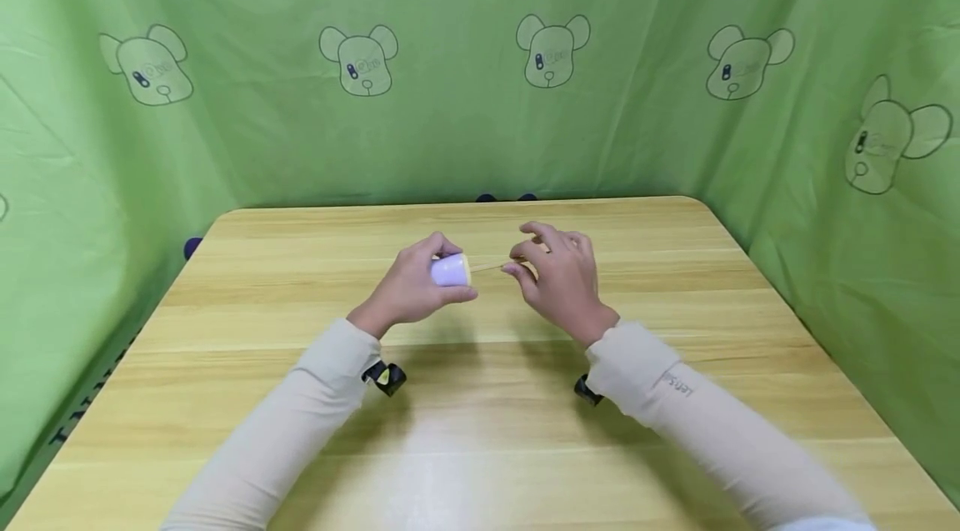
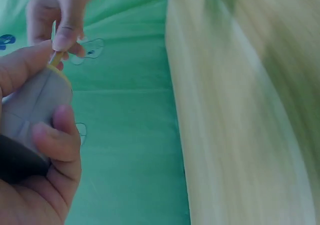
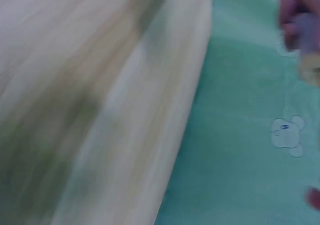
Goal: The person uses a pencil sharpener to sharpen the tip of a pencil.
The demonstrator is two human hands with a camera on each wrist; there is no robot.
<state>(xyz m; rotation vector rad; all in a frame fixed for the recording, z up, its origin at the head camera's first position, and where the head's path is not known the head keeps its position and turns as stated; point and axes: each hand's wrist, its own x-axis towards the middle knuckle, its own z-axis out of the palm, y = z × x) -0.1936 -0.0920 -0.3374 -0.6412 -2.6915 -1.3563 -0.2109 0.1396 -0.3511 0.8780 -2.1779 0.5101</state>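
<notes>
My left hand [image 1: 416,285] grips a small pale purple cup [image 1: 450,270] tipped on its side, its yellowish rim facing right. In the left wrist view the cup [image 2: 37,97] looks greyish, with a dark area at its lower end. Between fingertips and thumb, my right hand [image 1: 558,273] pinches a thin yellowish strand [image 1: 489,266] that reaches to the cup's rim; whether it is a stick or a band I cannot tell. Both hands are raised above the table. The right wrist view catches only a blurred fingertip [image 3: 314,198] and part of the cup [image 3: 307,32].
A light wood-grain table [image 1: 480,456] with rounded far corners lies beneath the hands. Green curtains [image 1: 457,139] printed with bear faces surround it at the back and sides. Dark straps [image 1: 386,378] with devices sit at both wrists.
</notes>
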